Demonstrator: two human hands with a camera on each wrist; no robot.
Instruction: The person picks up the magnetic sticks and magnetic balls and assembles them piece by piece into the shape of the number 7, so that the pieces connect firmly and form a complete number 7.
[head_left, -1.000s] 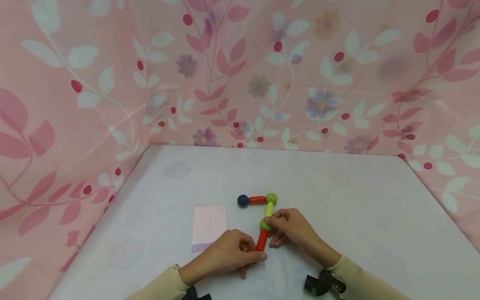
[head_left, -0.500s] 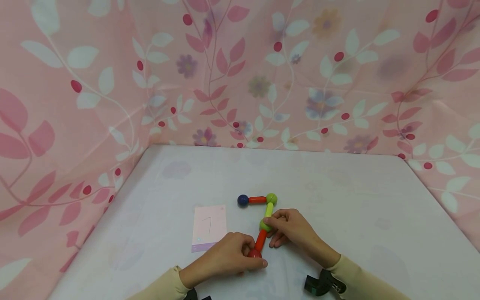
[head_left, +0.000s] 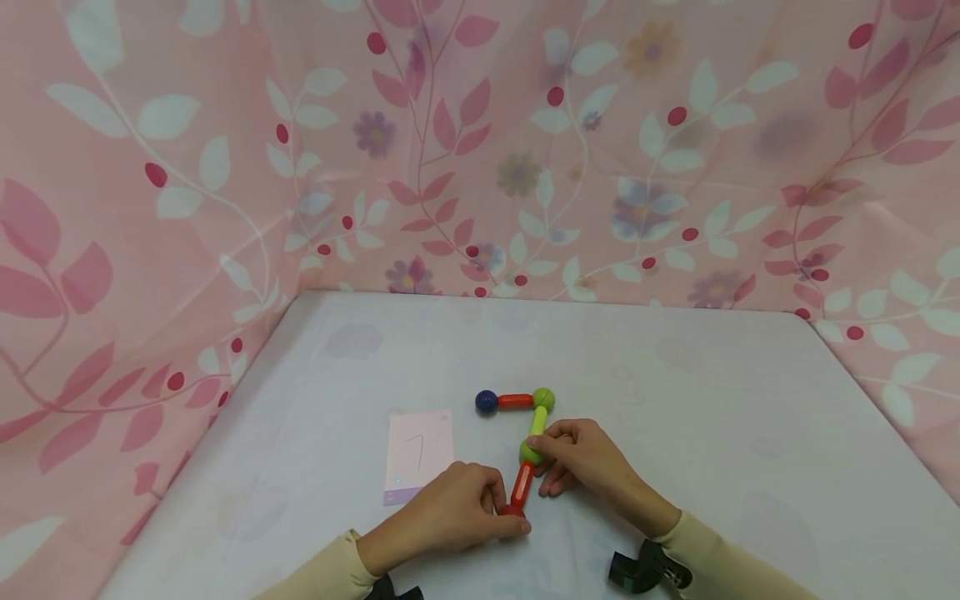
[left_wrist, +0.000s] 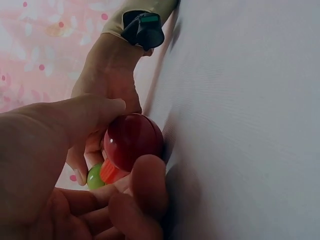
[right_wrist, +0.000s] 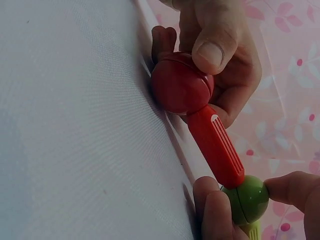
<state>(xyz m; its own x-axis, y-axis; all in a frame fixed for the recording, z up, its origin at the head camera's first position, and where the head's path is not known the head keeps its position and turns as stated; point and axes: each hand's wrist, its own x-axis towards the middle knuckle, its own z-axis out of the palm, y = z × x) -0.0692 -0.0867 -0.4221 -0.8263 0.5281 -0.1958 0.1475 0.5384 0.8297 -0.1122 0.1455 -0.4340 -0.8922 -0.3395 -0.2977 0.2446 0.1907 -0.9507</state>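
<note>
A chain of toy balls and rods lies on the table. It runs from a dark blue ball (head_left: 486, 402) through a red rod (head_left: 515, 401), a green ball (head_left: 543, 399) and a yellow-green rod (head_left: 538, 420) to a second green ball (right_wrist: 247, 200). From there another red rod (right_wrist: 216, 146) joins a red ball (right_wrist: 181, 84) at the near end. My left hand (head_left: 457, 510) pinches the red ball between thumb and fingers. With thumb and fingers, my right hand (head_left: 588, 458) grips the second green ball.
A pink card (head_left: 418, 454) with a line like a 7 lies left of the chain, partly behind my left hand. The white-covered table (head_left: 675, 375) meets a pink floral curtain (head_left: 480, 150) at its back edge. A black wrist device (head_left: 648, 567) sits by my right sleeve.
My left hand has shifted slightly at the chain's near end, and the red ball, hidden at first, now shows there. The right hand and the far part of the chain stay put.
</note>
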